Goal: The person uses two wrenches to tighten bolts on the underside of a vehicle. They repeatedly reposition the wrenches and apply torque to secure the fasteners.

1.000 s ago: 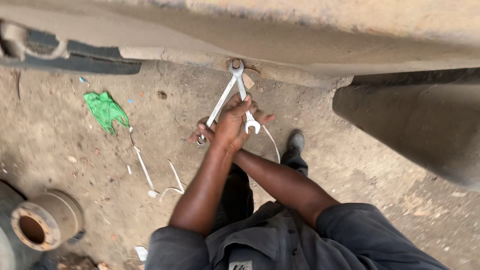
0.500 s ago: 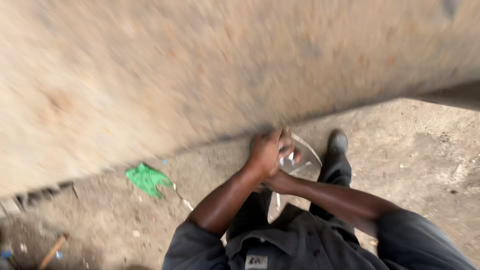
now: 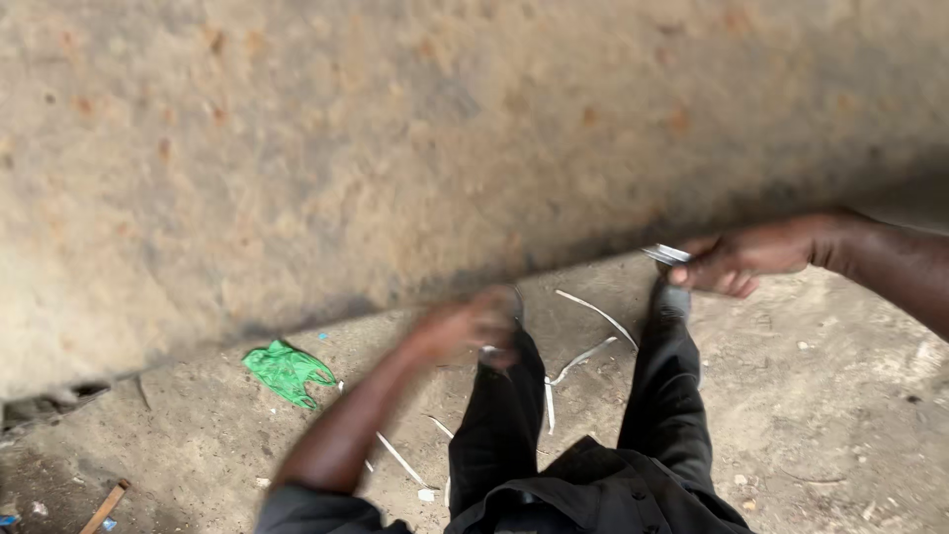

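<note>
My right hand (image 3: 743,261) is out to the right, just under the lower edge of a big dusty tan panel (image 3: 395,148). Its fingers are closed on a silvery metal tool (image 3: 667,254), probably a wrench, of which only the end shows. My left hand (image 3: 465,326) is blurred by motion, low at the centre over my left knee. Its fingers look curled, and a thin dark streak (image 3: 516,302) sticks up beside it. What it holds is too blurred to tell. The two hands are well apart.
A crumpled green plastic bag (image 3: 287,371) lies on the dirt ground at the left. White strips (image 3: 593,314) are scattered around my black-trousered legs (image 3: 672,396). A wooden stick (image 3: 104,506) lies at the bottom left. The tan panel fills the upper half of the view.
The hands, joined on two wrenches one second ago, have separated. The right hand swung out to the right and the left dropped toward the knee. The view now shows mostly the tan panel.
</note>
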